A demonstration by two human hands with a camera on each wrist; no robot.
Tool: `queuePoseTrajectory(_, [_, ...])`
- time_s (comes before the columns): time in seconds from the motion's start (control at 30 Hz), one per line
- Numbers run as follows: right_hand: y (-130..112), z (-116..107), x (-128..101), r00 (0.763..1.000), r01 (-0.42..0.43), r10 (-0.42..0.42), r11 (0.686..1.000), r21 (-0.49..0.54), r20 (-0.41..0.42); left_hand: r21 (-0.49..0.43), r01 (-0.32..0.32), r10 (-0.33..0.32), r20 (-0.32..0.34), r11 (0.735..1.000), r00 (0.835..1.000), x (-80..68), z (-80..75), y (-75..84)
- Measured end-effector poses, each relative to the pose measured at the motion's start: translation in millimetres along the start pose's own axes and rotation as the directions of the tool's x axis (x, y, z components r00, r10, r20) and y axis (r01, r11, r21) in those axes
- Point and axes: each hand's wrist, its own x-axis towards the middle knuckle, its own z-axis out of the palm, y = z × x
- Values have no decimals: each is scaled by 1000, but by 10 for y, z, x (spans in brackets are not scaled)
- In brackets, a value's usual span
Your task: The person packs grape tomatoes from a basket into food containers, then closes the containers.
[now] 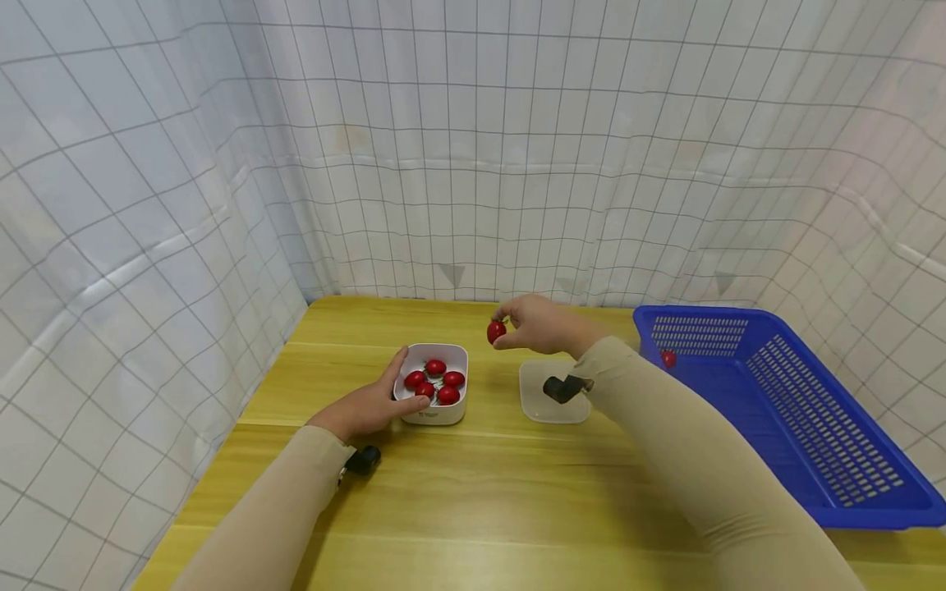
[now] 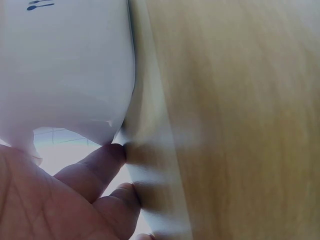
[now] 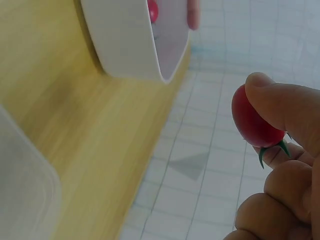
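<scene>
A white square container (image 1: 432, 416) holds several red cherry tomatoes (image 1: 435, 368). My left hand (image 1: 373, 402) grips its left side, with the thumb over the front rim and the fingers along the outer wall. In the left wrist view, fingertips (image 2: 114, 155) lie at the base of the container (image 2: 70, 70), close to the tabletop. My right hand (image 1: 543, 322) is raised to the right of the container and pinches one cherry tomato (image 1: 496, 332) between thumb and fingers. In the right wrist view this tomato (image 3: 254, 120) shows a green stem pointing away from the thumb.
A translucent lid (image 1: 535, 402) lies flat on the wooden table (image 1: 458, 501) below my right wrist. On the right stands a blue perforated basket (image 1: 746, 402), with a red cherry tomato (image 1: 668, 359) at its left side. A white checked curtain (image 1: 473, 164) surrounds the table.
</scene>
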Motion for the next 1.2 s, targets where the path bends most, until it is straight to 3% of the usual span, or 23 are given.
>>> queuePoseTrajectory(0.53, [-330,432,291,996,81,-77,994,-75,48,-3,10,-10,7,1000,1000,6,0,1])
queuePoseTrajectory(1.2, [-447,537,353,991,119,-117,992,-29,67,30,-1,1,0,1000,1000,-4,-2,0])
